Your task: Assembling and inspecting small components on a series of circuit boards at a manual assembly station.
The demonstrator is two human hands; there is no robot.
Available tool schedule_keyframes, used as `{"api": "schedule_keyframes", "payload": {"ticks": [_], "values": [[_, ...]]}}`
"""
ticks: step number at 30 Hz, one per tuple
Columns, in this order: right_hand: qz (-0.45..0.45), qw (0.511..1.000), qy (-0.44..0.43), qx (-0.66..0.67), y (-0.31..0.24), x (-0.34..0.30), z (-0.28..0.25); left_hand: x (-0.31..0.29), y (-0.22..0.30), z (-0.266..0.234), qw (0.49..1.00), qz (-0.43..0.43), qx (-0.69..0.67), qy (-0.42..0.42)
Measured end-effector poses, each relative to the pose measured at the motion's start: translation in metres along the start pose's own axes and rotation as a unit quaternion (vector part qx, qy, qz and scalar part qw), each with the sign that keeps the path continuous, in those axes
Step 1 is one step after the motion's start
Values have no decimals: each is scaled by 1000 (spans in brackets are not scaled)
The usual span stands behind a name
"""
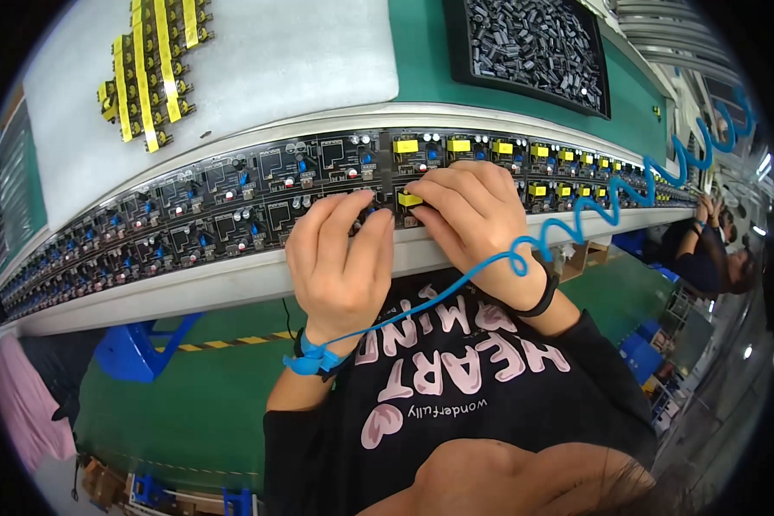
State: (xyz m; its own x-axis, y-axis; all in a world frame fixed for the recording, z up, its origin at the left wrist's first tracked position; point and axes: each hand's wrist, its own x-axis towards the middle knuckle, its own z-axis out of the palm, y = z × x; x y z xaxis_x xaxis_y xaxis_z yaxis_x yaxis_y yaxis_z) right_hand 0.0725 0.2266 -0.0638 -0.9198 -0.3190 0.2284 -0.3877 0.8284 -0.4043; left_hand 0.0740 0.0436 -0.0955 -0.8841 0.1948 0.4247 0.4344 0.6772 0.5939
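My right hand (482,219) has its thumb and fingers closed on a small yellow-topped transformer (409,199), at a black circuit board in the near row. Whether the part is fully seated cannot be seen. Just left of it, my left hand (340,258) bends over the neighbouring board, thumb and index finger drawn together around a spot by small components; what they pinch, if anything, is hidden. Two rows of circuit boards (279,215) run along the rail. Boards to the right carry yellow transformers (503,148); those on the left show bare outlined spots.
A white foam sheet (258,60) with rows of yellow-taped transformers (146,77) lies beyond the rail. A black tray (606,86) of small dark cylindrical parts stands at the far right. A blue coiled cord (576,211) stretches from my left wristband (314,357) across my right forearm.
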Motion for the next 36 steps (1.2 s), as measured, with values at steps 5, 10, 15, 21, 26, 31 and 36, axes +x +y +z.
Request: {"api": "schedule_keyframes", "payload": {"ticks": [5, 10, 15, 21, 26, 31, 36], "values": [[-8, 999, -24, -24, 0, 4, -6, -2, 3, 5, 999, 29, 13, 16], [-11, 999, -39, -18, 3, 6, -7, -4, 5, 4, 999, 37, 23, 22], [-36, 998, -51, -30, 3, 8, -9, -6, 7, 2, 999, 32, 25, 18], [-26, 998, -45, -31, -1, 7, -7, -6, 10, 0, 1000, 11, 21, 2], [-39, 998, -34, -37, 0, 7, -8, -4, 14, 0, 1000, 9, 21, 3], [-44, 998, -35, -31, 1, 7, -7, -4, 13, 1, 999, 21, 33, 12], [-48, 998, -30, -28, 2, 5, -7, -5, 14, 2, 999, 22, 40, 15]]}}
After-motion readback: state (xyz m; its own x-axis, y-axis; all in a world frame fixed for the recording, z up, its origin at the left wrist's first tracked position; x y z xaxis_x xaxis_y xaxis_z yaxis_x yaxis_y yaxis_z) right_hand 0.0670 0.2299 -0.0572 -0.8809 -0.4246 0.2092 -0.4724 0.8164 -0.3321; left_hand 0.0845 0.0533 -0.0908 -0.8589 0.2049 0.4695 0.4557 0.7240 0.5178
